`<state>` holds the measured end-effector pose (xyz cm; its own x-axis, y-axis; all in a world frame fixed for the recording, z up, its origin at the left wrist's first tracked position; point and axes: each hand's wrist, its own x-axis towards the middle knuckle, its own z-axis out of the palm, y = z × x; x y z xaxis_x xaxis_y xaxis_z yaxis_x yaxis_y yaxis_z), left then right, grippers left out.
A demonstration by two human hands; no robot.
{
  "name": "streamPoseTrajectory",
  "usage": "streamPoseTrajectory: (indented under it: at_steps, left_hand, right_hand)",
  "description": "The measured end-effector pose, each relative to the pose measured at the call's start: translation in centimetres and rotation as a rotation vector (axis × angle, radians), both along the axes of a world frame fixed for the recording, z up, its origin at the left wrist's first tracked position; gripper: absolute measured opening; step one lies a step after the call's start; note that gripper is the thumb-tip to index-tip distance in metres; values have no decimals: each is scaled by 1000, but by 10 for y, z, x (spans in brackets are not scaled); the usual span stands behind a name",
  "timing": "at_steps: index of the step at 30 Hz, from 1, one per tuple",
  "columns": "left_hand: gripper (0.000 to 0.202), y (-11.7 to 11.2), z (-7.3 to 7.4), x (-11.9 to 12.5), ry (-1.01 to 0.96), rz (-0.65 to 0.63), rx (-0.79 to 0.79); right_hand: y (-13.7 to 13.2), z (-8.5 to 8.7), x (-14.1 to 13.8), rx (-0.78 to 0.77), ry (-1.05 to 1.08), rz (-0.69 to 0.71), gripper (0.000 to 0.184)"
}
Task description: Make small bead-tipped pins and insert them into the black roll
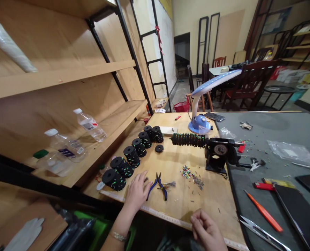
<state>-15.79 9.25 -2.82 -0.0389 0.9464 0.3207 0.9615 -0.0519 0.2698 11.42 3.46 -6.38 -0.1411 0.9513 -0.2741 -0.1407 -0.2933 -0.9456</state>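
My left hand [137,191] lies palm down on the wooden tabletop with its fingers stretched out. Just to its right are blue-handled pliers [158,186], their jaws pointing away from me. At the table's front edge my right hand [205,228] is closed, thumb against curled fingers; whatever it may hold is hidden. Several black spools [121,166] wound with dark, colour-flecked cord stand in a row beyond my left hand. A hand-cranked winder [217,153] carries a long wound coil [188,139] on its shaft. Between the winder and my hands lies a pile of small coloured beads [188,173].
A blue desk lamp [200,122] stands behind the winder. On the grey mat [251,153] at right are an orange-handled tool [265,212], metal snips [262,233] and a plastic bag [288,151]. The left shelf [113,127] holds plastic bottles [92,127].
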Motion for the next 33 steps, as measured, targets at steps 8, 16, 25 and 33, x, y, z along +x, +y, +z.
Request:
streamPoseTrajectory:
  at_steps: [8, 16, 25, 33]
  left_hand:
    - [28, -9, 29, 31, -71, 7, 124]
    - [14, 8, 58, 160, -536, -492, -236]
    - [21, 94, 31, 263, -13, -599, -314]
    - [20, 100, 15, 274, 172, -545, -353]
  right_hand:
    - [6, -1, 7, -36, 87, -92, 53]
    - [12, -11, 7, -46, 167, -192, 53]
    - [15, -26, -1, 51, 172, -185, 49]
    - [17, -33, -4, 25, 205, -156, 51]
